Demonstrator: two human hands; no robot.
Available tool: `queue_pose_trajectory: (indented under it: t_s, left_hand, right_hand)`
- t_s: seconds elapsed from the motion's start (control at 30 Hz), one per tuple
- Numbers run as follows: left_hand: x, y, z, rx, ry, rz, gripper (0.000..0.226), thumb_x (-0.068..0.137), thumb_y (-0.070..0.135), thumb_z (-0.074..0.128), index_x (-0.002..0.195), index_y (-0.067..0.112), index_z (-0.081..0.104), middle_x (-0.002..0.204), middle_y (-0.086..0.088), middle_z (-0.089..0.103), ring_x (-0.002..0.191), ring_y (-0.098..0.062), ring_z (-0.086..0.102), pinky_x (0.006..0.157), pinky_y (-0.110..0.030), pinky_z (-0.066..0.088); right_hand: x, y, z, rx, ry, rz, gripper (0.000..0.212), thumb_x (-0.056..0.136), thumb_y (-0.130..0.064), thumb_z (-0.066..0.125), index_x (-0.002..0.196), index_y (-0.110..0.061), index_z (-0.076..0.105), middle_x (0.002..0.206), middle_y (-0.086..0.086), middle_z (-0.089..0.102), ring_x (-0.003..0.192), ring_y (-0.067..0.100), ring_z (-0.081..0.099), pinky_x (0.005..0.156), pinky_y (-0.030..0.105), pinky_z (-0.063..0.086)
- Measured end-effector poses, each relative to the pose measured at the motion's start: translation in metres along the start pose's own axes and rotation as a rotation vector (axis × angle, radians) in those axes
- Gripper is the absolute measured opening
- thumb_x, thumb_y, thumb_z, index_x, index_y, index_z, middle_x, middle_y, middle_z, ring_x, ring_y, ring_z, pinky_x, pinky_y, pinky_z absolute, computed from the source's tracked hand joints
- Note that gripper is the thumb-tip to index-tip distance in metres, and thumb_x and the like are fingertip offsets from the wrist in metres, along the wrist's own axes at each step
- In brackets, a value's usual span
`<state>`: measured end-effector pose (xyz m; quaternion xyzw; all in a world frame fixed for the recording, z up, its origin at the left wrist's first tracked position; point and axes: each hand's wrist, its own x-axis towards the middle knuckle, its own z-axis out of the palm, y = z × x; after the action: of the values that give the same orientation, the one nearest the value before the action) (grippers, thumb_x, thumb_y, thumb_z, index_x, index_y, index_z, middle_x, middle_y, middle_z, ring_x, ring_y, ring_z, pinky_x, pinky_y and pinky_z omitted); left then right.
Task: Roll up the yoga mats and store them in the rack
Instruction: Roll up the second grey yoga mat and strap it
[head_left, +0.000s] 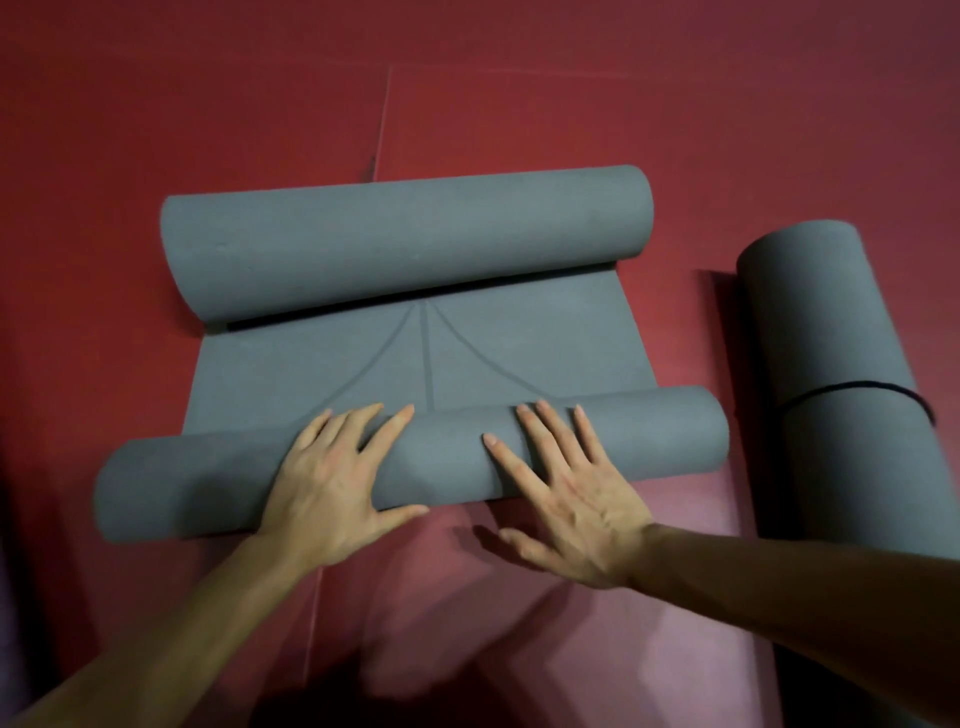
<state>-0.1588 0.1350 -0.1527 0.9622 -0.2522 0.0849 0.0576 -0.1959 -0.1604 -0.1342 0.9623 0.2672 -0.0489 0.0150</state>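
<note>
**Two flat hands on a half-rolled mat**

Closest to me are two bare forearms reaching in from below, and at their ends the hands. The left hand (332, 483) lies palm down with its fingers spread wide and straight, draped over the near roll (447, 457) – thumb low on the side facing the person, fingertips at the crest. The right hand (571, 504) does likewise just beside it: fingers straight and fanned over the roll, thumb splayed out above the floor. Neither hand curls round anything; both simply press.

The roll under them is the near end of a grey yoga mat (498, 358), which lies on the red floor (519, 104). Past the fingertips a short flat stretch shows faint curved lines meeting a straight centre line. Beyond that the mat's other end is coiled into a far roll (405, 244) (a bit fatter than the near one).

Off to the right, well apart, a second mat (841, 332) lies fully rolled – a black band (857, 387) circles its middle.
</note>
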Motion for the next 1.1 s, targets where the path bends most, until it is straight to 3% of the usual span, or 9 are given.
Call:
queue_pose_trajectory:
  t_s: [0.1, 0.27, 0.37, 0.5, 0.7, 0.8, 0.97, 1.1]
  left_hand:
    - [-0.001, 0.009, -0.006, -0.062, 0.08, 0.004, 0.086, 0.081, 0.066, 0.069, 0.151, 0.021, 0.049, 0.147, -0.012, 0.052, 0.134, -0.03, 0.051, 0.118, -0.051, 0.033]
    - [0.011, 0.006, 0.0, -0.03, -0.028, -0.056, 0.09, 0.084, 0.078, 0.054, 0.157, 0.028, 0.037, 0.159, -0.004, 0.041, 0.149, -0.026, 0.035, 0.123, -0.051, 0.025]
    - [0.031, -0.005, 0.004, -0.022, -0.061, -0.061, 0.086, 0.086, 0.082, 0.042, 0.155, 0.031, 0.038, 0.153, -0.001, 0.047, 0.143, -0.023, 0.042, 0.12, -0.048, 0.029]
    - [0.06, -0.022, 0.001, -0.016, -0.086, -0.053, 0.079, 0.088, 0.082, 0.035, 0.151, 0.034, 0.043, 0.143, 0.002, 0.057, 0.132, -0.021, 0.051, 0.114, -0.042, 0.035]
    - [0.042, -0.007, 0.011, -0.114, 0.157, -0.009, 0.059, 0.097, 0.057, 0.051, 0.146, 0.023, 0.054, 0.144, -0.006, 0.058, 0.136, -0.028, 0.051, 0.115, -0.047, 0.035]
    - [0.039, -0.008, 0.014, -0.082, 0.119, 0.006, 0.069, 0.095, 0.064, 0.05, 0.151, 0.025, 0.047, 0.155, -0.006, 0.048, 0.146, -0.027, 0.04, 0.122, -0.048, 0.027]
    - [0.065, -0.017, 0.01, 0.087, -0.103, -0.049, 0.115, 0.067, 0.095, 0.048, 0.161, 0.035, 0.02, 0.162, -0.006, 0.037, 0.15, -0.029, 0.033, 0.12, -0.056, 0.024]
    - [0.084, -0.027, 0.008, 0.139, -0.188, -0.047, 0.123, 0.06, 0.087, 0.066, 0.161, 0.036, 0.017, 0.153, -0.007, 0.046, 0.138, -0.029, 0.045, 0.115, -0.053, 0.032]
  right_hand:
    - [0.019, 0.014, 0.001, -0.025, 0.004, -0.006, 0.093, 0.092, -0.074, 0.041, 0.164, -0.021, 0.02, 0.161, 0.028, 0.032, 0.151, 0.045, 0.029, 0.121, 0.066, 0.02]
    - [0.052, 0.033, -0.007, -0.035, -0.043, 0.01, 0.09, 0.092, -0.078, 0.035, 0.164, -0.027, 0.018, 0.158, 0.023, 0.039, 0.146, 0.043, 0.038, 0.122, 0.065, 0.021]
    - [0.06, 0.036, -0.015, -0.015, -0.037, 0.076, 0.091, 0.09, -0.082, 0.029, 0.164, -0.029, 0.019, 0.161, 0.022, 0.035, 0.15, 0.043, 0.032, 0.123, 0.065, 0.017]
    - [0.046, 0.028, -0.01, 0.0, 0.048, 0.058, 0.086, 0.09, -0.07, 0.044, 0.16, -0.022, 0.032, 0.156, 0.031, 0.037, 0.147, 0.047, 0.033, 0.121, 0.063, 0.025]
    - [0.044, 0.032, -0.004, -0.059, 0.0, 0.019, 0.094, 0.09, -0.072, 0.038, 0.165, -0.022, 0.013, 0.165, 0.034, 0.015, 0.155, 0.046, 0.015, 0.124, 0.062, 0.017]
    - [0.052, 0.034, -0.01, -0.054, -0.028, 0.049, 0.095, 0.089, -0.074, 0.037, 0.166, -0.024, 0.008, 0.166, 0.033, 0.012, 0.156, 0.046, 0.012, 0.124, 0.064, 0.013]
    - [0.058, 0.037, -0.016, 0.003, -0.016, 0.128, 0.094, 0.089, -0.073, 0.035, 0.166, -0.028, 0.007, 0.167, 0.031, 0.009, 0.157, 0.045, 0.007, 0.126, 0.062, 0.008]
    - [0.055, 0.042, -0.016, 0.036, -0.033, 0.179, 0.093, 0.086, -0.073, 0.029, 0.165, -0.029, 0.009, 0.168, 0.028, 0.011, 0.157, 0.043, 0.007, 0.126, 0.06, 0.007]
